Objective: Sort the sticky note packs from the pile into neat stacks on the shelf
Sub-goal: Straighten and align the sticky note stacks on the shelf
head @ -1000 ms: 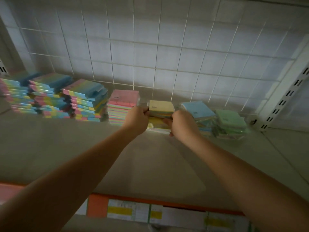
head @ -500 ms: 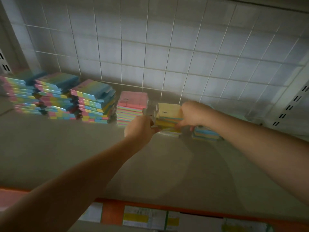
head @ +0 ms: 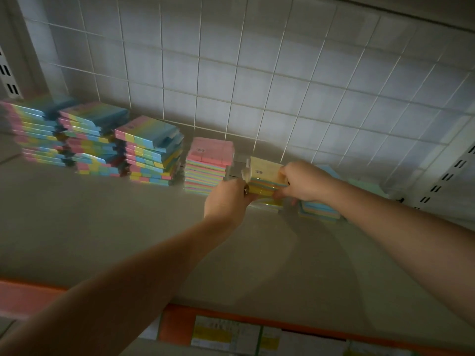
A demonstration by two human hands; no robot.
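Note:
A short stack of sticky note packs with a yellow top pack (head: pixel 264 170) stands on the grey shelf (head: pixel 102 227) near the back. My left hand (head: pixel 226 199) presses its left side and my right hand (head: pixel 305 179) grips its right side. A taller stack with a pink top pack (head: pixel 209 152) stands just left of it. A blue-topped stack (head: pixel 318 210) lies partly hidden under my right wrist, and a green pack (head: pixel 367 185) shows behind my right forearm.
Three tall stacks of rainbow-striped packs (head: pixel 151 152) fill the shelf's left end. A white wire grid (head: pixel 257 86) backs the shelf, with slotted uprights (head: pixel 447 176) at the right. An orange price strip (head: pixel 231 332) runs along the front edge.
My right hand has moved from the front of the yellow stack to its right side, and the view has shifted so the stacks sit further right. My left hand stays at the stack's left side.

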